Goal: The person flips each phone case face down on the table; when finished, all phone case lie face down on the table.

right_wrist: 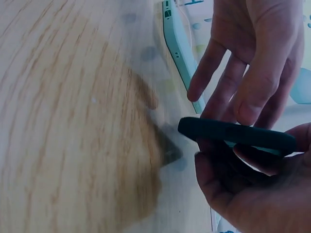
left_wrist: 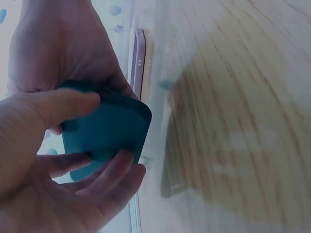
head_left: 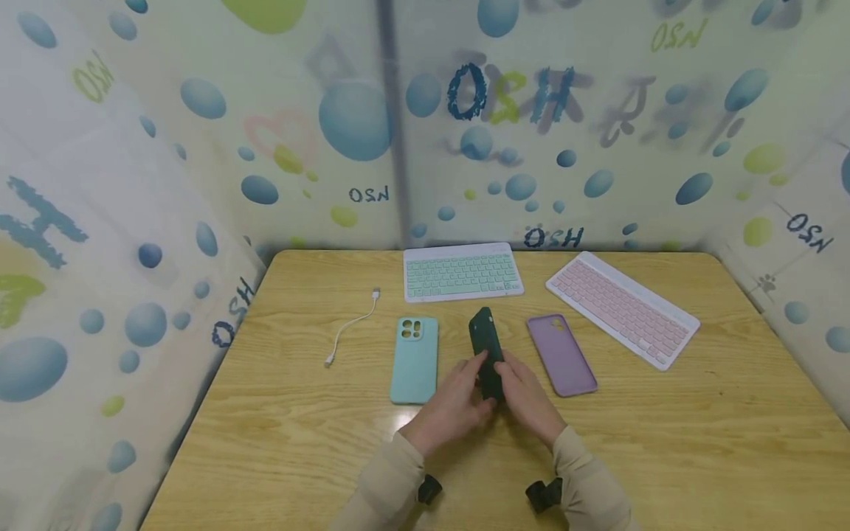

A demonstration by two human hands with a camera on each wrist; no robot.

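Note:
A dark green phone case (head_left: 488, 361) is held up between both hands over the middle of the table, tilted on its edge. The left hand (head_left: 453, 404) grips it from the left, and in the left wrist view its thumb lies over one side of the case (left_wrist: 107, 131) with fingers at the other. From the right, the right hand (head_left: 530, 394) holds the opposite side, its fingers curled under the case (right_wrist: 233, 132) in the right wrist view. Left of the hands lies a light blue phone case (head_left: 415, 369), camera cutout up. To their right rests a purple phone case (head_left: 564, 358), inner side up.
Behind the cases sit a white keyboard with mint keys (head_left: 462, 274) and, angled at the right, one with pink keys (head_left: 620, 310). A short white cable (head_left: 352, 322) lies at the left of the wooden table (head_left: 265, 442). Patterned curtains (head_left: 292, 133) enclose the back and sides.

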